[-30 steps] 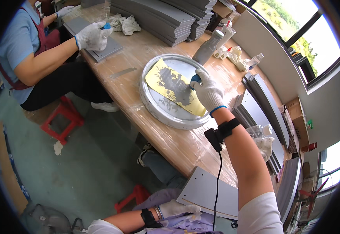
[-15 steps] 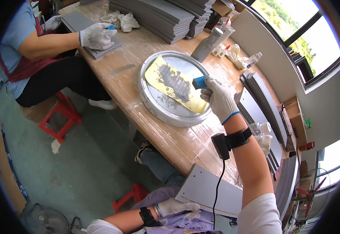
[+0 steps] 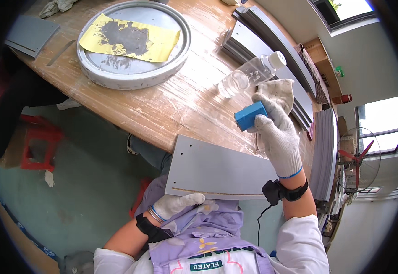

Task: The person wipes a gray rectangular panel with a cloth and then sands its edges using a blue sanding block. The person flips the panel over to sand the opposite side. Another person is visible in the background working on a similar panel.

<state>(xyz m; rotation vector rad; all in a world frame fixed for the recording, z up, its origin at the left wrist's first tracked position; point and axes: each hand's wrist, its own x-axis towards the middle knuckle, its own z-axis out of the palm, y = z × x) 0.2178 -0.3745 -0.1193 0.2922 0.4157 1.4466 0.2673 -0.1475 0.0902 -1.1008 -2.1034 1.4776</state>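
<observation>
While the blue block [image 3: 252, 115] is pinched between the gloved thumb and fingers of the right hand [image 3: 279, 134], near the clear bottle [image 3: 253, 75] in the head view, the grey panel [image 3: 222, 170] is seen between the purple apron [image 3: 215, 224] and the table [image 3: 199, 106]; its near edge is met by the left hand [image 3: 177, 206], though whether it is grasped there cannot be told; the panel is judged stiff, fairly light, slippery under knit gloves and fragile at its corners; it is best held by opposite edges; the block is judged light and firm, best taken by its sides, its outer end left free.
</observation>
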